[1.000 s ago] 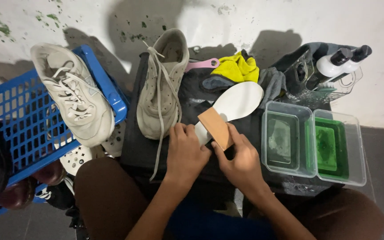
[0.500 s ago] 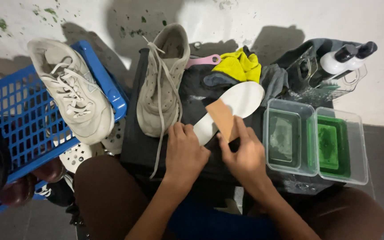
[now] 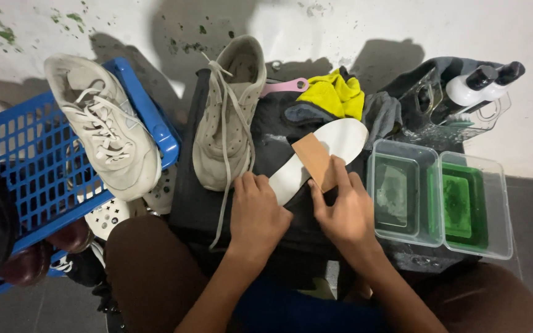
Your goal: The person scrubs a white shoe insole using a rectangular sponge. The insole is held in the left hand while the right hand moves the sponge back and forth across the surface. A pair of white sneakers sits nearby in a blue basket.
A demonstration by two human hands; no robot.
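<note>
- Your left hand [image 3: 257,213] presses its fingers down flat on the near end of the white insole [image 3: 319,159], which lies on the dark work surface [image 3: 186,185].
- Your right hand [image 3: 343,209] is pinched on the tan pad [image 3: 314,161]; since a second ago the pad has slid up the insole, so the rubbing carries on.
- The pad's underside is hidden.
- Farther off, the bottles [image 3: 485,86] and the yellow cloth [image 3: 334,92] are partly covered.

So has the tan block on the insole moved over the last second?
Yes. The tan block under the right hand has slid up the white insole from its heel end toward the middle, nearer the yellow cloth. The left hand pins the heel.
</note>
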